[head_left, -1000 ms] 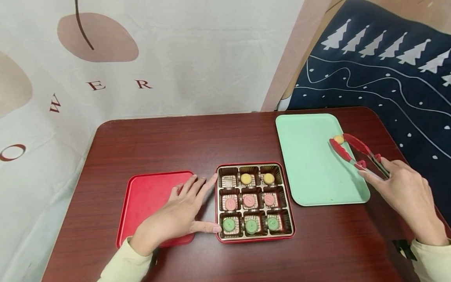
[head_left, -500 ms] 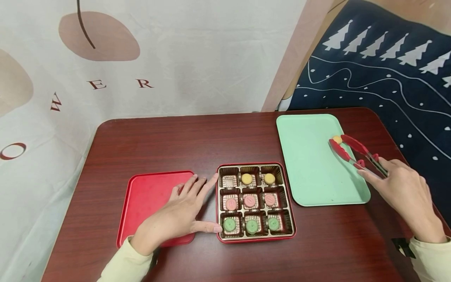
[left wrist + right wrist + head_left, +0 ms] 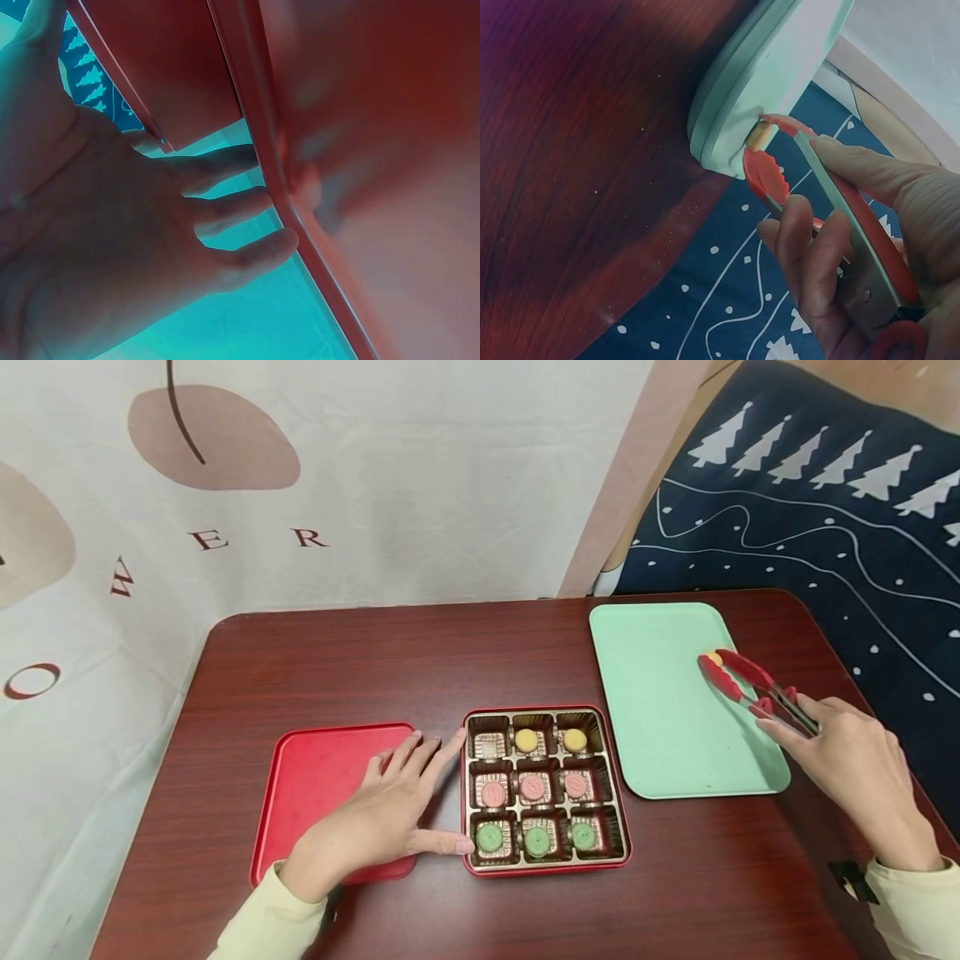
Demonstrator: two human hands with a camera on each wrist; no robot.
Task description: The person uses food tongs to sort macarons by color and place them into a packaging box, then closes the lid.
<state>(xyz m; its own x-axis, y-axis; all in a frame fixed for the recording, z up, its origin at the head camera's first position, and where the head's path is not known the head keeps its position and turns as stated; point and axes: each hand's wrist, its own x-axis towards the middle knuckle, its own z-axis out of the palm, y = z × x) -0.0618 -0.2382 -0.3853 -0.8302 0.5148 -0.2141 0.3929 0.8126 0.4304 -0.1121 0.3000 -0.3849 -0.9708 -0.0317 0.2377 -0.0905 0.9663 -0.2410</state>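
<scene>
My right hand (image 3: 862,768) holds a pair of red-tipped tongs (image 3: 750,670) over the far right part of the mint-green tray (image 3: 660,710). Between the tong tips sits a small round yellow sweet (image 3: 759,136), touching both tips in the right wrist view. My left hand (image 3: 378,814) lies with fingers spread beside a red square box (image 3: 547,870); its thumb and index finger touch the box's left edge. The box has a gold divided insert: two yellow sweets (image 3: 527,741) in the back row, pink ones (image 3: 532,787) in the middle, green ones (image 3: 537,842) in front. Its back left compartment is bare.
A red lid (image 3: 315,785) lies left of the box, partly under my left hand. All stand on a dark reddish-brown table (image 3: 360,668). A pale printed curtain (image 3: 450,485) hangs behind, and a navy cloth with white trees (image 3: 787,527) is at the right.
The tong tips have drawn closer together around the yellow sweet. My right hand and the tongs have shifted slightly left. My left hand and the box have stayed put.
</scene>
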